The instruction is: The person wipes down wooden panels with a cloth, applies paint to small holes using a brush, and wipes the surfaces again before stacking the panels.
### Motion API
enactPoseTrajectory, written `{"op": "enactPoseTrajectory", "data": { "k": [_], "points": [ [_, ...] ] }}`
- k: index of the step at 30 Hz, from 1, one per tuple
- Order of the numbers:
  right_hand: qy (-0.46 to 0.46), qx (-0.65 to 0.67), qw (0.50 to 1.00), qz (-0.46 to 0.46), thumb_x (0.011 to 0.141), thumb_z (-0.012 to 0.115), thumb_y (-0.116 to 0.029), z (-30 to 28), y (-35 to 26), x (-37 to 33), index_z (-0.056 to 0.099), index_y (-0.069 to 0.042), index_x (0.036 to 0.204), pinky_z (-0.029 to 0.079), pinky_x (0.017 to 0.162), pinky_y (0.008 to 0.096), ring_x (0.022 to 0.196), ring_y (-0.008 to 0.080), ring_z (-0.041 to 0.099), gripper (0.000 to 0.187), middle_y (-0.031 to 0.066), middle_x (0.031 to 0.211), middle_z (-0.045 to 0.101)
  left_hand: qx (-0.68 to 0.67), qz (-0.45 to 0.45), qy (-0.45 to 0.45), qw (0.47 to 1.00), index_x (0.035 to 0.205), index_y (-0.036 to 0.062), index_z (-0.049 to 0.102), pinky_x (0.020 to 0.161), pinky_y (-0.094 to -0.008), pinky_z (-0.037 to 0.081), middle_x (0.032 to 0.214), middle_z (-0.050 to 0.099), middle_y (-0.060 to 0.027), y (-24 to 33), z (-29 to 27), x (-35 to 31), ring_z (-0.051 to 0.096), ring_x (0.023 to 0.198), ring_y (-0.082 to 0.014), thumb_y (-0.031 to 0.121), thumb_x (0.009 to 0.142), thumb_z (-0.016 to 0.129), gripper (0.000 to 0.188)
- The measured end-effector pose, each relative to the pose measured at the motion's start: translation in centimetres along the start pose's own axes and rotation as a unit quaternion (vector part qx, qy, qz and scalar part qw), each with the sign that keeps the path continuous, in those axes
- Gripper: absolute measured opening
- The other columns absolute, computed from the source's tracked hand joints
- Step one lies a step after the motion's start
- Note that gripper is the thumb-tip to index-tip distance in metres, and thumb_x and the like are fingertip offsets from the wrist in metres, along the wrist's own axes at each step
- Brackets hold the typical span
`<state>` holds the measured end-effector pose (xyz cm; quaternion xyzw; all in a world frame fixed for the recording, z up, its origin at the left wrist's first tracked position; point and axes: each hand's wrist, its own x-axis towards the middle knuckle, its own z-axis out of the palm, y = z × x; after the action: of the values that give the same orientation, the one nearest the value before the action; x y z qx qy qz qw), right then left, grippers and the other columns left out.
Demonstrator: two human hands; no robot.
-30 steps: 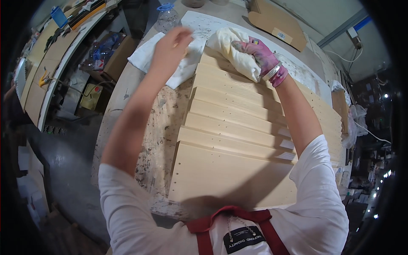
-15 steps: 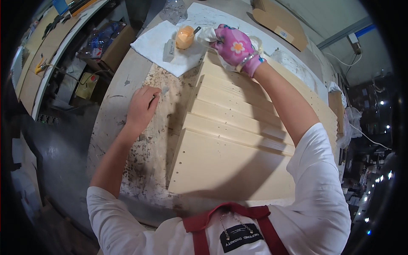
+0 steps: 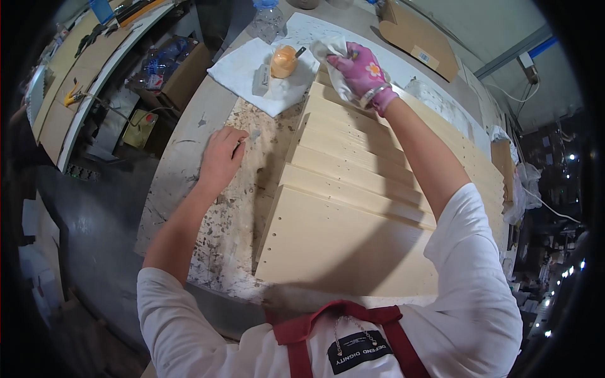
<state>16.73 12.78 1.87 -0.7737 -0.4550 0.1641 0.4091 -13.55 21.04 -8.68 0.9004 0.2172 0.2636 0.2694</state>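
**One crumpled rag (image 3: 338, 82) gripped at the far end of the board stack (image 3: 346, 246)**

The right hand (image 3: 363, 68), in a pink flowered glove, is closed around the rag, with its fingers bent into the fabric and loose folds spilling out past them. It sits over the far end of the board stack, toward the left; whether the rag presses on the wood cannot be told. A bracelet (image 3: 372, 96) circles that wrist.

The left hand (image 3: 222, 154) is bare and lies to the left of the board stack, apart from it, low over the stained tabletop (image 3: 167, 183). Its fingers are half curled, with the thumb near them; whether anything is held inside cannot be made out.

The pale boards of the stack overlap in steps, and small holes run along the left edge of the nearest one. Beyond the stack's far left corner lies a white cloth (image 3: 236, 66) carrying an orange lump (image 3: 283, 63) with a dark-tipped tool (image 3: 300, 51) beside it and a pale block (image 3: 261, 80). Farther beyond that corner stands a clear bottle (image 3: 268, 25). A cardboard piece (image 3: 409, 38) lies beyond the stack's far end.
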Motion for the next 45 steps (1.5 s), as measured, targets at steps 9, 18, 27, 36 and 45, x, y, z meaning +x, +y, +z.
{"op": "enactPoseTrajectory", "data": {
  "k": [9, 18, 27, 36, 45],
  "points": [
    [-0.072, 0.151, 0.983, 0.076, 0.083, 0.064, -0.021, -0.8, -0.9, 0.7, 0.059, 0.000, 0.103, 0.052, 0.066, 0.0292, 0.077, 0.0172, 0.064, 0.029, 0.0117, 0.090, 0.065, 0.010, 0.017, 0.012, 1.000, 0.096, 0.0034, 0.057, 0.079, -0.0378, 0.042, 0.093, 0.055, -0.0124, -0.1, 0.0, 0.0, 0.052, 0.090, -0.0323, 0.000, 0.079, 0.056, 0.017],
    [-0.141, 0.544, 0.812, 0.157, 0.090, 0.051, -0.014, -6.9, 3.4, -0.7, 0.052, -0.003, 0.113, 0.055, 0.070, 0.0321, 0.079, 0.0179, 0.065, 0.025, 0.0078, 0.094, 0.064, 0.017, 0.005, 0.010, 1.000, 0.095, 0.0041, 0.059, 0.081, -0.0385, 0.042, 0.095, 0.055, -0.0112, 0.3, -0.2, -0.1, 0.051, 0.093, -0.0320, 0.001, 0.078, 0.057, 0.018],
    [0.023, 0.270, 0.963, 0.010, 0.082, 0.066, -0.015, -2.9, -1.0, -2.7, 0.060, -0.001, 0.091, 0.043, 0.051, 0.0237, 0.058, 0.0075, 0.055, 0.018, 0.0025, 0.068, 0.060, 0.017, 0.008, 0.021, 1.000, 0.095, 0.0034, 0.058, 0.079, -0.0366, 0.042, 0.094, 0.055, -0.0116, 0.4, -0.2, 0.0, 0.052, 0.091, -0.0313, -0.001, 0.078, 0.056, 0.017],
    [0.027, -0.215, 0.969, -0.115, 0.081, 0.059, -0.016, 1.6, -1.3, -0.4, 0.062, -0.005, 0.093, 0.047, 0.076, 0.0374, 0.086, 0.0307, 0.060, 0.016, 0.0141, 0.091, 0.060, 0.023, 0.029, 0.027, 0.999, 0.095, 0.0051, 0.059, 0.079, -0.0379, 0.042, 0.094, 0.056, -0.0098, -0.5, 0.5, -0.3, 0.051, 0.090, -0.0318, 0.001, 0.078, 0.057, 0.018],
    [0.019, -0.244, 0.948, -0.204, 0.080, 0.063, -0.022, 2.1, -1.1, -0.9, 0.061, -0.003, 0.093, 0.047, 0.070, 0.0317, 0.075, 0.0184, 0.059, 0.023, 0.0081, 0.082, 0.062, 0.032, 0.036, 0.023, 0.999, 0.095, 0.0055, 0.059, 0.079, -0.0384, 0.042, 0.094, 0.055, -0.0099, -0.5, 0.5, 0.0, 0.051, 0.090, -0.0318, 0.001, 0.077, 0.057, 0.019]
  ]
}}
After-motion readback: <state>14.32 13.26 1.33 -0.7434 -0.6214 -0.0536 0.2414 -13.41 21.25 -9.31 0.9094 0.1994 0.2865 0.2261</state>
